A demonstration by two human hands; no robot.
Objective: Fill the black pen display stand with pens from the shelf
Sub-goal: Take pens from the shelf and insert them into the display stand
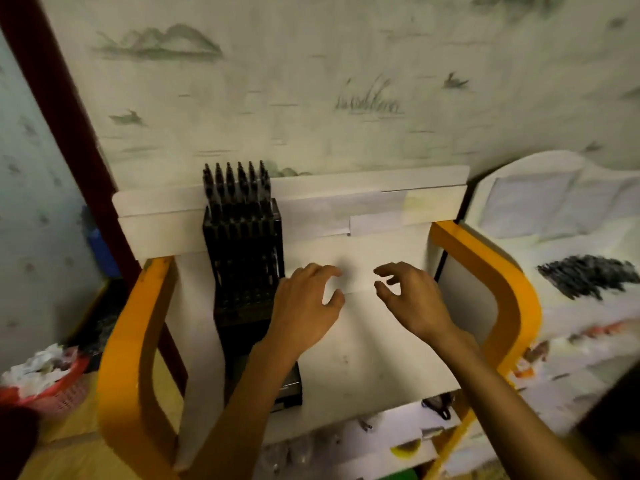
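Both hands, our left hand (304, 306) and right hand (412, 299), hover loosely curled (grasping nothing) beside the black pen display stand (244, 265).

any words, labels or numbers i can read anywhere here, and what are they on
None can be read.
Pen stand: no label shows; its low front edge is blurred.
Paper strips on the shelf back: blank or too blurred to tell.
Wallpaper: painted hills, grass and birds only, no writing.
Items on the lower shelf: too blurred to read.
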